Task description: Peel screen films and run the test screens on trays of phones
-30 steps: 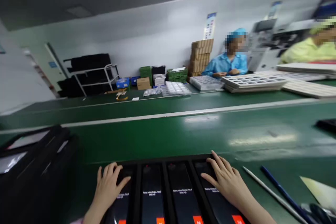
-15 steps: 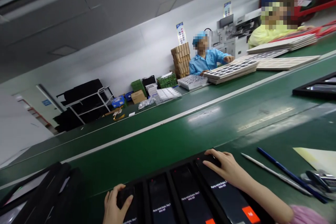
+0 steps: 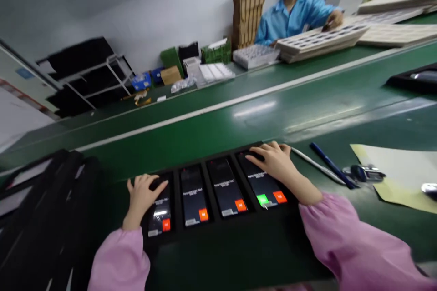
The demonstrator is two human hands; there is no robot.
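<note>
A black tray (image 3: 177,207) lies on the green bench with several phones in a row, their screens lit with small text and orange squares. My left hand (image 3: 141,196) rests at the upper left of the tray, fingers spread, thumb over the leftmost phone (image 3: 161,211). At the far right of the row, my right hand (image 3: 277,163) covers the upper end of the rightmost phone (image 3: 261,184), fingers apart. That phone's screen has a green square beside its orange one. Between them lie two more phones, one left of centre (image 3: 193,194) and another right of centre (image 3: 225,186), both untouched.
Stacked black trays (image 3: 64,209) stand at my left. To the right lie a white pen (image 3: 317,165), a blue pen (image 3: 329,161), a shiny metal object (image 3: 367,173) and yellowish paper (image 3: 403,173). Across the bench, a person in blue (image 3: 295,18) handles stacked panels (image 3: 321,43).
The view has tipped down, so the whole phone tray and both my sleeves show. A green square has appeared on the rightmost phone. My hands stay at the tray's two ends.
</note>
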